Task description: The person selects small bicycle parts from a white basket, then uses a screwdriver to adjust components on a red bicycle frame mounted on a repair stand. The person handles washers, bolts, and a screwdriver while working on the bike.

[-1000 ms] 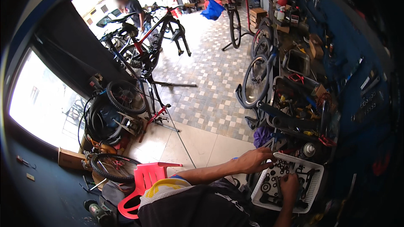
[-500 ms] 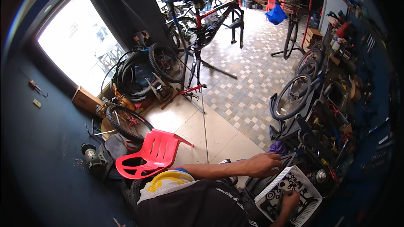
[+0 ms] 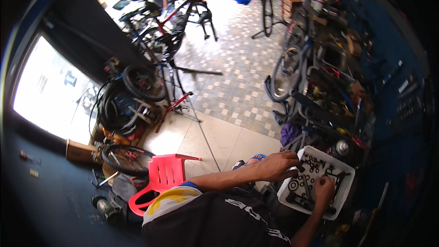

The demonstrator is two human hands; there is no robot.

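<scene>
A white plastic basket [image 3: 346, 192] stands at my lower right, with several small dark rings, bolts and longer black parts lying loose in it. My right hand [image 3: 323, 190] is inside the basket, fingers pinched together over the parts; whatever is between them is hidden. Close to its fingers lies a slim greyish rod-like piece [image 3: 306, 186]. At the basket's upper left edge hovers my left hand [image 3: 280, 165], its fingers bent inward and the thumb below them. Something small and dark may be at its fingertips, too small to name.
A red plastic chair [image 3: 165, 174] stands at my left, near a bench grinder [image 3: 106, 206]. Beside the basket are a spray can [image 3: 340, 147] and a purple bag [image 3: 289, 134]. Ahead, a bicycle frame [image 3: 173, 34] hangs on a stand; cluttered parts and wheels line the right wall.
The view has turned right and tilted down, so the room has shifted left. My left hand has opened its curl slightly at the basket's edge; my right hand stays among the parts.
</scene>
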